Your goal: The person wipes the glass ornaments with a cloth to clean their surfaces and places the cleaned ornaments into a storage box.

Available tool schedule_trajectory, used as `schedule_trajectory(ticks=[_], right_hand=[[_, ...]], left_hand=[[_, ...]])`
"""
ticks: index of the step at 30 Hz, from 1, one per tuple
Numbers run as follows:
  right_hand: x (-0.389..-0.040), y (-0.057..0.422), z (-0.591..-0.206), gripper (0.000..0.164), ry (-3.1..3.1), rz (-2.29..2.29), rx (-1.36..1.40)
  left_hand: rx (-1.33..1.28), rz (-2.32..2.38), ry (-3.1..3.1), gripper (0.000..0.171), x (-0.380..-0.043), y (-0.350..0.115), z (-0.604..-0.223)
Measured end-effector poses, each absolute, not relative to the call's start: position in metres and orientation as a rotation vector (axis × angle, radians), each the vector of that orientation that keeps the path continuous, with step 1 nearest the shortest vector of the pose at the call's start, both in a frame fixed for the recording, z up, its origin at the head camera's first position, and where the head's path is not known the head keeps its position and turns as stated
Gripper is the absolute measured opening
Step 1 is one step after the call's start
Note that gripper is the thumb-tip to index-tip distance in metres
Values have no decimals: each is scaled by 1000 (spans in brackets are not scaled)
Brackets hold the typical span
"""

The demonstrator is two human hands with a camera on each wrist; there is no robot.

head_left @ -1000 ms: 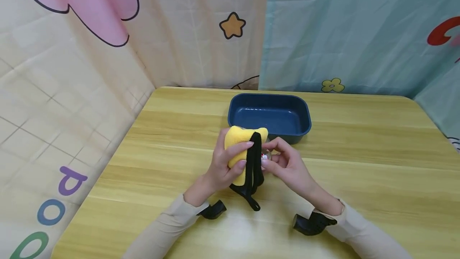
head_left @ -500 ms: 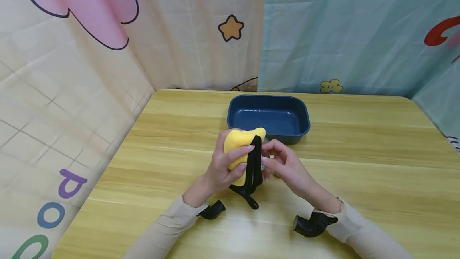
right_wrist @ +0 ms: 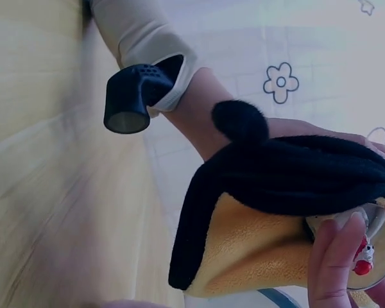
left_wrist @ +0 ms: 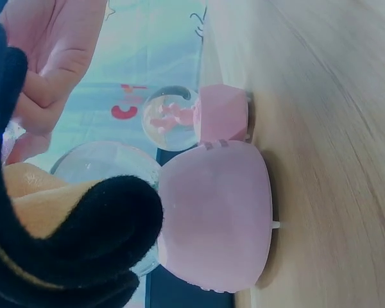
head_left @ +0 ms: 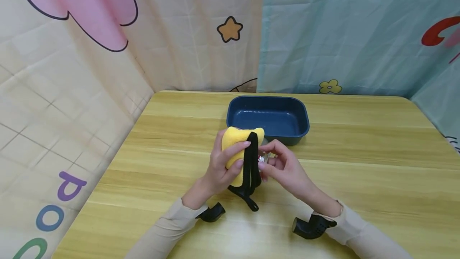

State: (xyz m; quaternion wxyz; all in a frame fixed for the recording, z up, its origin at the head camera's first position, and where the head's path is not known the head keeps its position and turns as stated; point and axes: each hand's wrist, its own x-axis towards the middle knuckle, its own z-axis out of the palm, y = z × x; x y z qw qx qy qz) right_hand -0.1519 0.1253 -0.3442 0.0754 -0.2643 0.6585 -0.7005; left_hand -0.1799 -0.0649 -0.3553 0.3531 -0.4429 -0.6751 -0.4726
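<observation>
My left hand (head_left: 222, 169) grips a folded yellow cloth (head_left: 234, 138) with black edging and a black hanging loop (head_left: 253, 205). On the right of the cloth, my right hand (head_left: 287, 167) pinches a small clear globe (right_wrist: 380, 269) against its folds. A red and white figure (right_wrist: 364, 258) shows inside that globe. In the left wrist view, two snow globes with pink bases stand on the table beyond the cloth: a large one (left_wrist: 215, 218) and a smaller one (left_wrist: 223, 114) with a pink figure in its dome. Both are mostly hidden in the head view.
A dark blue basin (head_left: 287, 139) stands on the wooden table (head_left: 366, 187) behind the hands. Black camera mounts (head_left: 312, 227) project from both sleeves. Printed curtains (head_left: 194, 43) hang around the table's back and left side.
The right fingers shift on the small globe; its red and white figure drops out of sight half a second ago and shows again now. The cloth stays in the left hand.
</observation>
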Motion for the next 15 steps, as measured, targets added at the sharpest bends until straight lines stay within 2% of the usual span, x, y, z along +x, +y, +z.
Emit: schedule_trajectory(ticks=[10, 15], right_hand=[[-151, 119, -349, 38, 2115, -2216, -1238], [-156, 116, -352, 36, 2342, -2186, -1570]], left_hand=[[-1135, -1286, -1697, 31, -180, -65, -356], [-1129, -1307, -1701, 31, -179, -65, -356]])
